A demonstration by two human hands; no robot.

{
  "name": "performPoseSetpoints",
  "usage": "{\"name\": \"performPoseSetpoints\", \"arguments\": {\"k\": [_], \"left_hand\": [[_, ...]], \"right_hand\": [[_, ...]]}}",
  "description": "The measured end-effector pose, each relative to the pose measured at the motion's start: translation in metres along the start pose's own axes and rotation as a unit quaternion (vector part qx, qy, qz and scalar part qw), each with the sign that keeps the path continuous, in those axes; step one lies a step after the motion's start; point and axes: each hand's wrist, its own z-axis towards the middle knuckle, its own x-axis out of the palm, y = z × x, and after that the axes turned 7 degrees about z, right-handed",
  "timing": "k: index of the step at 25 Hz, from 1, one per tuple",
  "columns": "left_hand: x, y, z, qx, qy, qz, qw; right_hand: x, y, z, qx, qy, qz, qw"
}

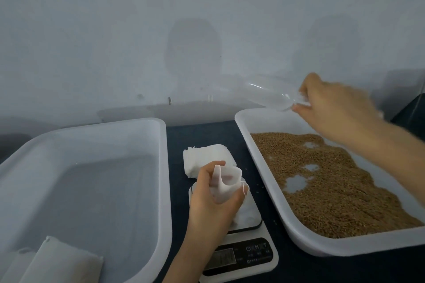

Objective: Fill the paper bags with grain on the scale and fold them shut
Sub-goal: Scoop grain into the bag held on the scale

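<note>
My left hand (212, 200) grips a small white paper bag (226, 180) with its mouth open, held just above the platform of the white digital scale (249, 213). My right hand (331, 108) holds a clear plastic scoop (271, 94) by its handle, raised above the far end of the white tray (253, 145) that carries brown grain (326, 181). The scoop looks empty and points left. A stack of unused white bags (202, 156) lies on the dark table behind the scale.
A large white tub (165, 167) stands to the left of the scale, with two filled, folded bags (62, 262) in its near left corner. A pale wall rises right behind the table. A few loose grains lie on the dark cloth beside the scale.
</note>
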Motion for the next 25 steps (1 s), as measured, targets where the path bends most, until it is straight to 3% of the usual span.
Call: {"name": "performPoseSetpoints", "arguments": {"k": [5,8,15,25], "left_hand": [[0.0,0.003,0.0,0.01,-0.004,0.032,0.999],[0.001,0.006,0.001,0.012,-0.006,0.043,0.999],[-0.002,0.006,0.0,0.012,-0.006,0.056,0.998],[-0.001,0.006,0.0,0.009,-0.006,0.056,0.998]], "right_hand": [[0.094,-0.045,-0.016,0.22,0.138,0.063,0.964],[0.114,-0.06,-0.018,0.279,0.168,0.091,0.941],[0.131,-0.056,-0.02,0.252,0.22,0.094,0.938],[0.13,-0.036,-0.022,0.189,0.228,0.149,0.944]]}}
